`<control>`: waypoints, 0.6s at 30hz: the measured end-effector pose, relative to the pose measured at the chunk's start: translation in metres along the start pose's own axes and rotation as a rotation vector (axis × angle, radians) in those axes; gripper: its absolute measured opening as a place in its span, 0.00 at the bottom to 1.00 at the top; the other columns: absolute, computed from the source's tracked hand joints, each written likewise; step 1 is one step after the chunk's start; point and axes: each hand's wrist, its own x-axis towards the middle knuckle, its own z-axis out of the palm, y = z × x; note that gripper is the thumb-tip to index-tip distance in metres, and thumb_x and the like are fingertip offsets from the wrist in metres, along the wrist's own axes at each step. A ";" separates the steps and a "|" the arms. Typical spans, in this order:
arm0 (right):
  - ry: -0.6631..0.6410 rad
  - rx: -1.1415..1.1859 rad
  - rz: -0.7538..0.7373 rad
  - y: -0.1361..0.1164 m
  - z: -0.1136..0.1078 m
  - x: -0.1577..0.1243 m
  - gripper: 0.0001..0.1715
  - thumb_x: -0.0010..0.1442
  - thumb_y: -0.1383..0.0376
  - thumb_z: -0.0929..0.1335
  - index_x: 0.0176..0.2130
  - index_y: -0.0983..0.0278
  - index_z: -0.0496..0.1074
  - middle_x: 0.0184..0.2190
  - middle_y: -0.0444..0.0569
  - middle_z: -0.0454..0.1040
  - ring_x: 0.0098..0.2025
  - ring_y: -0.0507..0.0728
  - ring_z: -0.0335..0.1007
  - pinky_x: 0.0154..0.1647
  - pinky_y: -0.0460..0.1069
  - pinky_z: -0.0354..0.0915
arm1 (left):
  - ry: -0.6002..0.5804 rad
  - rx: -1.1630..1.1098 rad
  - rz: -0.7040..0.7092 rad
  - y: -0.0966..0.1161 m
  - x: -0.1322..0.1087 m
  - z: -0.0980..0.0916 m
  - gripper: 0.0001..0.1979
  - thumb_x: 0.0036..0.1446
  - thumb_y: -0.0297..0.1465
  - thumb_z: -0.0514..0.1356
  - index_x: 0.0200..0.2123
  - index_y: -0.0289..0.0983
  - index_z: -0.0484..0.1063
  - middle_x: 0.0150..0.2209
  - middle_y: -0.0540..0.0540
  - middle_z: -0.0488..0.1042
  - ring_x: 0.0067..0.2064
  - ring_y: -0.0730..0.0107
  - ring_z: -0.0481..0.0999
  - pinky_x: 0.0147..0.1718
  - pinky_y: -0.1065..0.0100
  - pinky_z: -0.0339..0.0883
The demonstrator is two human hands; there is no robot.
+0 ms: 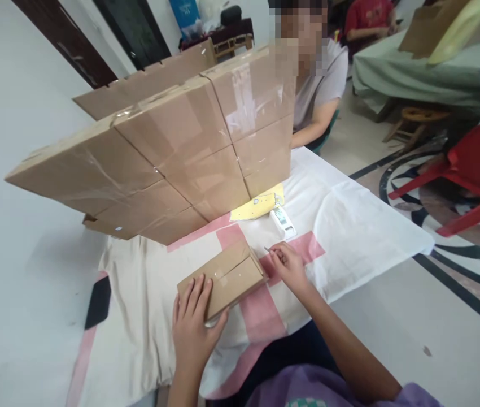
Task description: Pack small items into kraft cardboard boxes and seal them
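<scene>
A flat brown cardboard box [227, 274] lies on the cloth in front of me, with a seam across its top and clear tape on it. My left hand [195, 316] rests on its left end, fingers stretched out over the top and the thumb by the near edge. Just past the box's right end, my right hand [286, 265] is closed in a pinch. From its fingertips sticks a small thin grey piece [267, 250], its kind too small to make out. It is held apart from the box.
A tall wall of taped cardboard boxes [189, 147] stands behind. Near its foot lie a yellow printed piece [257, 208] and a small white device [283, 221]. A black phone-like slab [98, 302] lies left. Across sits a person [322, 102]; a red chair [472, 169] stands right.
</scene>
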 end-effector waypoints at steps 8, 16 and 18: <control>-0.022 0.320 -0.161 0.003 0.018 -0.007 0.11 0.68 0.61 0.64 0.36 0.61 0.71 0.35 0.50 0.73 0.38 0.57 0.71 0.40 0.50 0.67 | -0.045 -0.016 0.017 0.004 0.007 -0.005 0.35 0.60 0.38 0.62 0.68 0.43 0.57 0.65 0.38 0.69 0.67 0.48 0.66 0.63 0.47 0.60; -0.163 0.478 -0.143 -0.010 0.010 -0.019 0.13 0.69 0.59 0.64 0.43 0.62 0.77 0.41 0.52 0.72 0.35 0.55 0.71 0.32 0.49 0.67 | -0.100 -0.013 -0.008 0.010 0.011 -0.009 0.35 0.59 0.37 0.63 0.68 0.44 0.57 0.66 0.38 0.66 0.68 0.47 0.63 0.63 0.44 0.60; -0.191 0.467 -0.102 -0.013 0.004 -0.024 0.14 0.70 0.59 0.64 0.43 0.61 0.77 0.42 0.52 0.73 0.36 0.55 0.71 0.33 0.49 0.67 | -0.084 -0.026 0.000 0.010 0.012 -0.009 0.35 0.59 0.39 0.63 0.68 0.43 0.59 0.66 0.38 0.66 0.68 0.46 0.64 0.63 0.44 0.61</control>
